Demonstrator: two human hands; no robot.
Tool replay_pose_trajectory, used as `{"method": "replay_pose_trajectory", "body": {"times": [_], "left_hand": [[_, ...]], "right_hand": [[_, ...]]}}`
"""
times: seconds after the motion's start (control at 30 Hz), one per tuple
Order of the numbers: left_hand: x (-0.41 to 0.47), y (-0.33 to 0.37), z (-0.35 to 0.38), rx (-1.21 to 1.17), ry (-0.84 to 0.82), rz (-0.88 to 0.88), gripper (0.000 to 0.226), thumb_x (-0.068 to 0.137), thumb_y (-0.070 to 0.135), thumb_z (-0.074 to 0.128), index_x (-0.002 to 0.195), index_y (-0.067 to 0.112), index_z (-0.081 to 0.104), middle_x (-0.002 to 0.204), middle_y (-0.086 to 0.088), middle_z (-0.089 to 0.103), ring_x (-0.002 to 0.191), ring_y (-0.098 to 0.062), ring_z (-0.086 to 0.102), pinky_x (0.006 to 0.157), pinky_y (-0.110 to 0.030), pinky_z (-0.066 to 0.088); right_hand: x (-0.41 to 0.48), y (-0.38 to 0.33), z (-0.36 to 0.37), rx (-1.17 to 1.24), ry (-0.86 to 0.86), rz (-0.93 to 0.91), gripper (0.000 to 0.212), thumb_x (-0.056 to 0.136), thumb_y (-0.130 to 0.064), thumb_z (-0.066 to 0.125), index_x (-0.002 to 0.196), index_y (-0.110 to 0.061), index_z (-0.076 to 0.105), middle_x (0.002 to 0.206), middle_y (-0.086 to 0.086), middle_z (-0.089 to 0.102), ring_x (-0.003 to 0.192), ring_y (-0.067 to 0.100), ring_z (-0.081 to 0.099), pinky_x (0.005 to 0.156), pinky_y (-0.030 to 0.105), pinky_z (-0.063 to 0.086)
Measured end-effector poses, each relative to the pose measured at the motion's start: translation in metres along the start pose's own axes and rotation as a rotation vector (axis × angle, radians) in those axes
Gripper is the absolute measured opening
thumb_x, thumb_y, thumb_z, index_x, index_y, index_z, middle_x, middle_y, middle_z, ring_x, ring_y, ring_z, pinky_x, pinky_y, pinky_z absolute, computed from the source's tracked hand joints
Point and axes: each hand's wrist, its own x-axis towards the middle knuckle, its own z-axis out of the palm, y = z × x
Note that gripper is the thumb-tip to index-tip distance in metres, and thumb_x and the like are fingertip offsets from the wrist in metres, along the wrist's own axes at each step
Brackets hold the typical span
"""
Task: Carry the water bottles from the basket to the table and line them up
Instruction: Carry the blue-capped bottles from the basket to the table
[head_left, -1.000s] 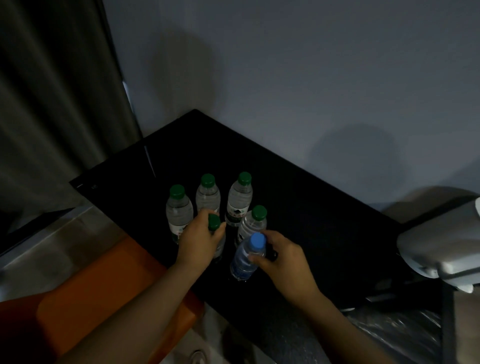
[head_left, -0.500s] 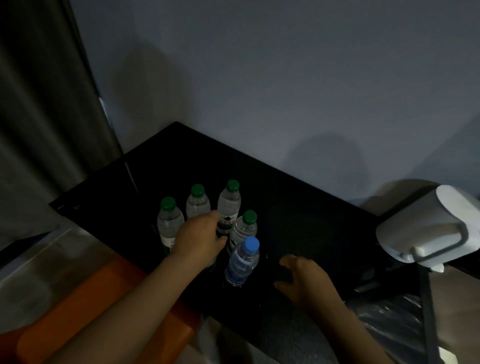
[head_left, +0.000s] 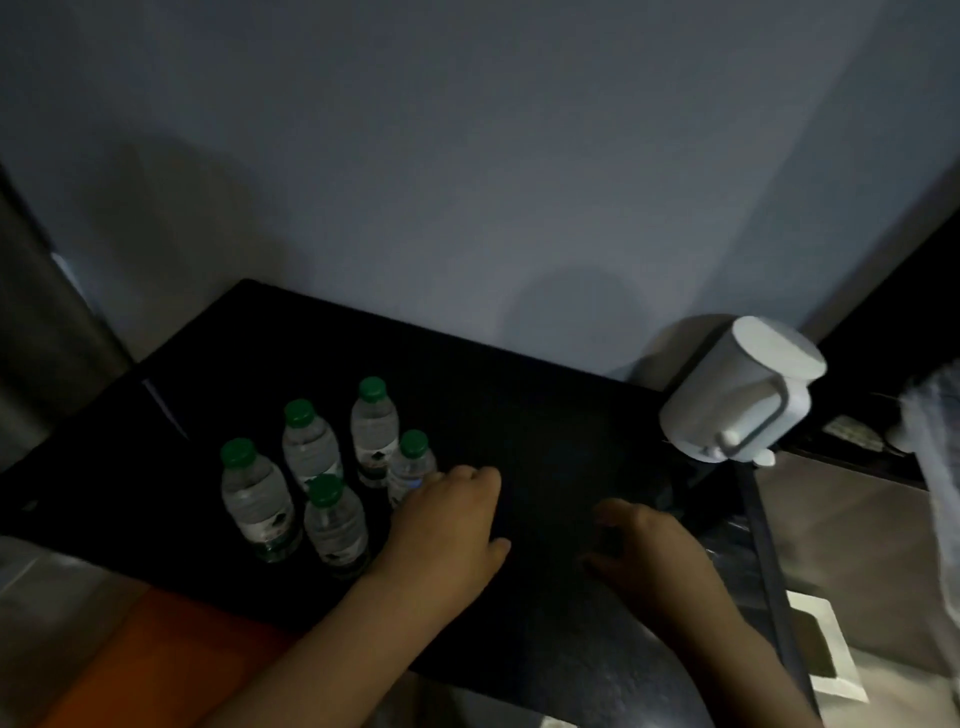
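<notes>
Five green-capped bottles (head_left: 332, 525) stand upright and bunched at the left of the counter (head_left: 545, 415); the nearer left hand (head_left: 447, 525) curls over a blue-capped bottle (head_left: 418, 483) beside them, grip uncertain; the right hand (head_left: 649, 556) hovers loose and empty, well apart.

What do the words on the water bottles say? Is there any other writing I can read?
No text here can be read.
Labels on the clear plastic water bottles with green caps: only dark smudgy marks, too dim, small and blurred to read.
White plastic kettle: no writing shows on it.
</notes>
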Motion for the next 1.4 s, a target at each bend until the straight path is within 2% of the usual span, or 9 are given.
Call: {"method": "replay_pose_trajectory", "body": {"times": [0.27, 0.47, 0.57, 0.73, 0.87, 0.97, 1.1, 1.23, 1.4], "left_hand": [[0.019, 0.105, 0.023, 0.063, -0.106, 0.142, 0.051, 0.089, 0.040, 0.058, 0.134, 0.024, 0.040, 0.132, 0.002, 0.049, 0.118, -0.015, 0.050, 0.096, -0.030, 0.047], [0.013, 0.213, 0.056, 0.099, -0.132, 0.350, 0.048, 0.088, 0.041, 0.059, 0.129, 0.022, 0.044, 0.129, 0.001, 0.052, 0.116, -0.018, 0.052, 0.096, -0.032, 0.047], [0.004, 0.268, 0.077, 0.133, -0.164, 0.462, 0.047, 0.089, 0.040, 0.057, 0.130, 0.020, 0.044, 0.130, -0.001, 0.051, 0.117, -0.020, 0.051, 0.097, -0.035, 0.046], [-0.011, 0.361, 0.109, 0.187, -0.182, 0.645, 0.049, 0.087, 0.042, 0.057, 0.129, 0.019, 0.045, 0.129, -0.003, 0.052, 0.118, -0.025, 0.051, 0.098, -0.037, 0.044], [-0.021, 0.434, 0.129, 0.191, -0.186, 0.809, 0.044, 0.086, 0.042, 0.056, 0.124, 0.020, 0.047, 0.123, -0.002, 0.054, 0.114, -0.025, 0.053, 0.093, -0.036, 0.045], [-0.027, 0.484, 0.150, 0.202, -0.210, 0.933, 0.035, 0.085, 0.041, 0.056, 0.113, 0.020, 0.049, 0.116, -0.003, 0.056, 0.108, -0.025, 0.054, 0.086, -0.034, 0.042], [-0.030, 0.547, 0.181, 0.227, -0.267, 1.069, 0.039, 0.087, 0.042, 0.054, 0.118, 0.019, 0.048, 0.116, -0.002, 0.055, 0.110, -0.025, 0.053, 0.088, -0.035, 0.042], [-0.022, 0.611, 0.211, 0.193, -0.307, 1.199, 0.034, 0.085, 0.042, 0.055, 0.109, 0.019, 0.049, 0.107, -0.002, 0.057, 0.103, -0.025, 0.055, 0.084, -0.038, 0.046], [-0.004, 0.696, 0.230, 0.179, -0.308, 1.328, 0.041, 0.087, 0.043, 0.053, 0.119, 0.017, 0.048, 0.114, -0.004, 0.057, 0.106, -0.026, 0.056, 0.085, -0.038, 0.047]], "right_hand": [[-0.069, 0.092, -0.031, 0.096, 0.189, 0.228, 0.042, 0.079, -0.040, 0.069, 0.118, -0.028, 0.058, 0.115, -0.005, 0.065, 0.108, 0.015, 0.060, 0.084, 0.029, 0.049], [-0.149, 0.181, -0.044, 0.170, 0.287, 0.412, 0.036, 0.077, -0.039, 0.070, 0.110, -0.029, 0.062, 0.107, -0.005, 0.067, 0.101, 0.016, 0.062, 0.076, 0.029, 0.045], [-0.193, 0.225, -0.047, 0.180, 0.352, 0.508, 0.032, 0.076, -0.036, 0.070, 0.106, -0.028, 0.063, 0.103, -0.004, 0.068, 0.104, 0.018, 0.060, 0.072, 0.029, 0.042], [-0.271, 0.293, -0.046, 0.194, 0.406, 0.658, 0.036, 0.078, -0.037, 0.069, 0.112, -0.030, 0.060, 0.114, -0.009, 0.064, 0.110, 0.013, 0.056, 0.085, 0.027, 0.045], [-0.328, 0.337, -0.048, 0.203, 0.448, 0.808, 0.043, 0.082, -0.040, 0.066, 0.122, -0.031, 0.055, 0.126, -0.011, 0.058, 0.119, 0.011, 0.052, 0.092, 0.027, 0.043], [-0.364, 0.366, -0.047, 0.201, 0.473, 0.917, 0.045, 0.084, -0.042, 0.063, 0.127, -0.032, 0.051, 0.131, -0.013, 0.054, 0.122, 0.008, 0.049, 0.094, 0.024, 0.040], [-0.400, 0.403, -0.042, 0.226, 0.494, 1.060, 0.046, 0.083, -0.043, 0.064, 0.126, -0.031, 0.052, 0.131, -0.013, 0.055, 0.123, 0.008, 0.049, 0.098, 0.025, 0.041], [-0.421, 0.445, -0.046, 0.215, 0.501, 1.187, 0.047, 0.083, -0.044, 0.063, 0.127, -0.030, 0.053, 0.131, -0.012, 0.055, 0.123, 0.008, 0.049, 0.098, 0.025, 0.042], [-0.435, 0.501, -0.069, 0.195, 0.536, 1.326, 0.048, 0.084, -0.046, 0.063, 0.128, -0.030, 0.051, 0.129, -0.011, 0.056, 0.120, 0.008, 0.051, 0.096, 0.024, 0.044]]}}
